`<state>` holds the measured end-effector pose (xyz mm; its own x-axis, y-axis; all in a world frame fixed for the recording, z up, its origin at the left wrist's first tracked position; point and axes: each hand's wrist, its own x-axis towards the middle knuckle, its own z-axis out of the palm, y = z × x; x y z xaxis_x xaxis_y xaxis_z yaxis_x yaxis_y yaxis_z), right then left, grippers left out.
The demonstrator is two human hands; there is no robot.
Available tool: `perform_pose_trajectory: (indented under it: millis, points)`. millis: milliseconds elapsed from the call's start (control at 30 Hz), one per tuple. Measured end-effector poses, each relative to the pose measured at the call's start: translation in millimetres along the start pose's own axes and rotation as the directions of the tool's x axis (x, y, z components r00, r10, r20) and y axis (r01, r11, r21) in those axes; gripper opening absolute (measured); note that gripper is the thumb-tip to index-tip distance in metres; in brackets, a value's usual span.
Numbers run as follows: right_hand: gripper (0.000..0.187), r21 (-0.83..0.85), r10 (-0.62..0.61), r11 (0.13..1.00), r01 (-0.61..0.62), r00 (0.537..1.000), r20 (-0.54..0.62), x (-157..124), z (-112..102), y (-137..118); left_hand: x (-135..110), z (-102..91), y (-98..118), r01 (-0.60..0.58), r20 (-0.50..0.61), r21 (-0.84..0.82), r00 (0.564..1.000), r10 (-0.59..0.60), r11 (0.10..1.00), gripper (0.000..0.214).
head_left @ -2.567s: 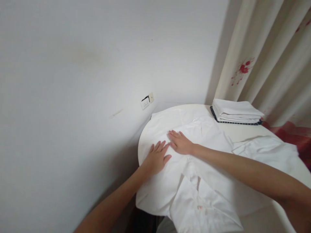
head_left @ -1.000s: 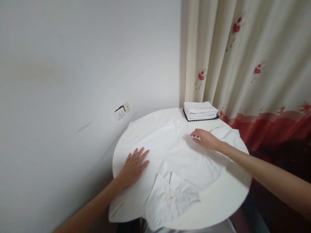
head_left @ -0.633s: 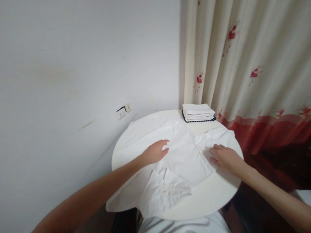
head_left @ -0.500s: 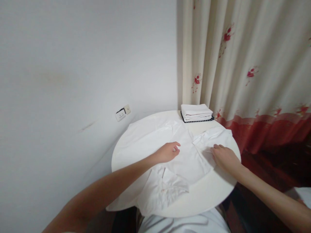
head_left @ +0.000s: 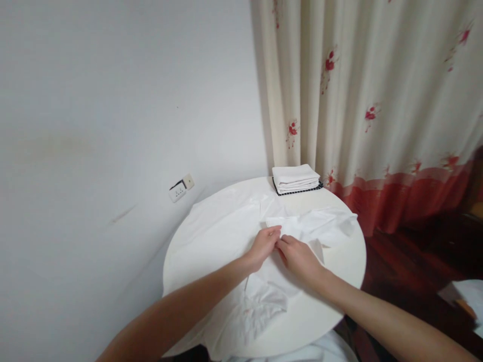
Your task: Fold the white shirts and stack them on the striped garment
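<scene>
A white shirt lies spread over a round white table, partly folded and creased. Over its middle my two hands meet, fingertips nearly touching. My right hand is closed, pinching the cloth of a folded-over part. My left hand has its fingers bent and drawn together at the same fold; the fingertips are partly hidden. Beyond my right hand, a rumpled flap of the shirt stretches toward the table's right edge. A bunched part hangs at the near edge, below my left forearm.
The round white table stands against a wall with a socket. At its far edge sits a stack of folded white cloths on a dark-trimmed base. A floral curtain hangs behind. Something white shows at the lower right.
My right hand has moved left, carrying the right part of the shirt inward, and now meets my left hand. The left hand has barely shifted. The view has turned slightly right.
</scene>
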<state>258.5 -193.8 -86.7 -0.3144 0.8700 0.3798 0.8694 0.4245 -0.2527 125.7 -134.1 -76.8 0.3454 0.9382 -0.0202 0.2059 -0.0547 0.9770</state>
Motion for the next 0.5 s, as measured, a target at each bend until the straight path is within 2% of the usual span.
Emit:
perform_pose_trajectory:
  millis: [100, 167, 233, 300, 367, 400, 433, 500]
  points:
    - [0.024, 0.109, -0.083, 0.990, 0.091, 0.994, -0.077, -2, -8, -2, 6, -25.7, 10, -0.102, -0.085, 0.213, 0.989, 0.123, 0.972, 0.038]
    - [0.023, 0.163, -0.120, 0.975, 0.154, 0.972, -0.201, -7, -22, -1, 10, -51.0, 26, -0.149, -0.113, 0.248, 0.977, 0.182, 0.957, 0.043]
    - [0.024, 0.203, -0.158, 0.949, 0.241, 0.921, -0.356, -15, -41, 0, 16, -83.3, 46, -0.153, -0.147, 0.232, 0.971, 0.190, 0.961, 0.048]
    - [0.024, 0.224, -0.154, 0.928, 0.299, 0.851, -0.502, -20, -62, 3, 22, -121.5, 62, -0.161, -0.211, 0.225, 0.955, 0.209, 0.961, 0.052]
    - [0.021, 0.234, -0.088, 0.931, 0.280, 0.794, -0.602, -21, -80, 12, 27, -163.1, 70, -0.148, -0.206, 0.199, 0.960, 0.189, 0.969, 0.055]
    - [0.020, 0.242, -0.037, 0.941, 0.239, 0.779, -0.625, -18, -87, 21, 30, -184.0, 71, -0.117, -0.206, 0.179, 0.966, 0.154, 0.977, 0.055]
    - [0.018, 0.252, 0.014, 0.949, 0.188, 0.775, -0.632, -13, -90, 32, 32, -204.3, 69, -0.077, -0.224, 0.157, 0.968, 0.111, 0.985, 0.056]
    - [0.017, 0.288, 0.117, 0.955, 0.077, 0.794, -0.597, 4, -88, 60, 34, -241.3, 59, -0.004, -0.313, 0.115, 0.949, 0.040, 0.993, 0.055]
